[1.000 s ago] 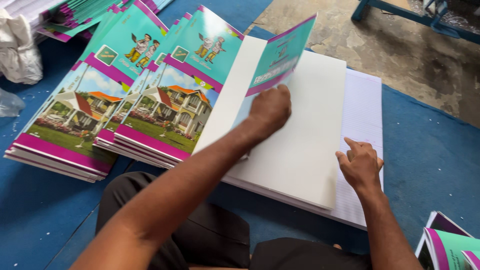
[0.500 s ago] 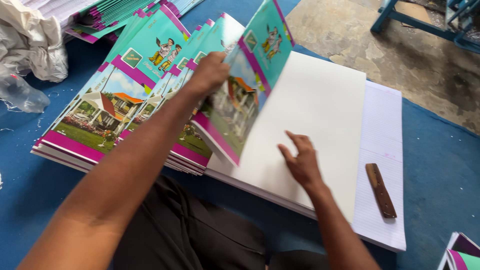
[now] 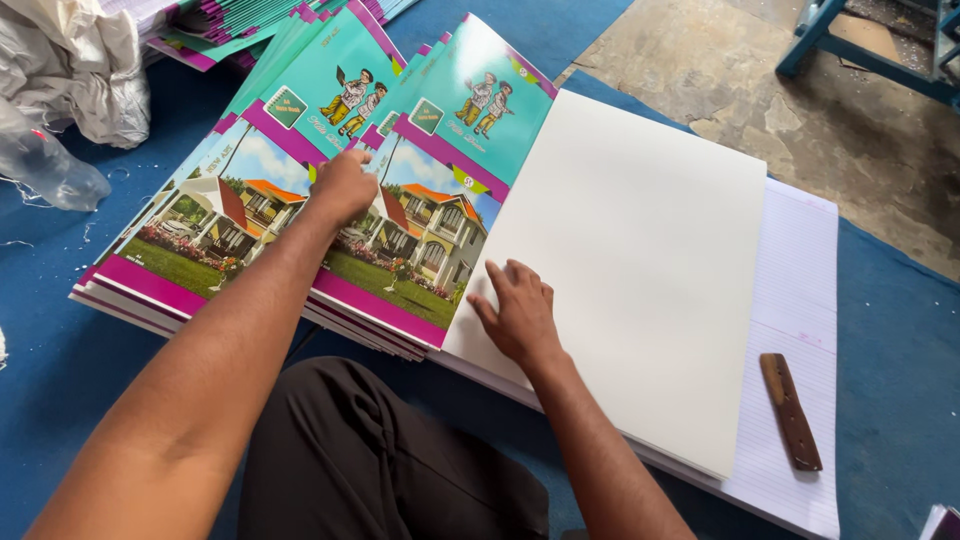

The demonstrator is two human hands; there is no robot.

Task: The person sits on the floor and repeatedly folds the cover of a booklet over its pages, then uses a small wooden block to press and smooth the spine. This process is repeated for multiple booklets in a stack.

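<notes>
My left hand presses flat on a fanned stack of notebook covers, printed with a house picture and teal and magenta bands. The topmost cover lies face up beside a stack of plain white sheets. My right hand rests palm down, fingers apart, on the near left corner of the white sheets, right at the cover's edge. Neither hand holds anything.
Ruled paper shows beneath the white sheets on the right, with a brown wooden stick lying on it. A clear plastic bottle and crumpled white bags lie at the left. A blue mat covers the floor.
My left hand carried a cover over from the white sheets and laid it flat on the fanned stack. My right hand shifted left to the sheets' near corner.
</notes>
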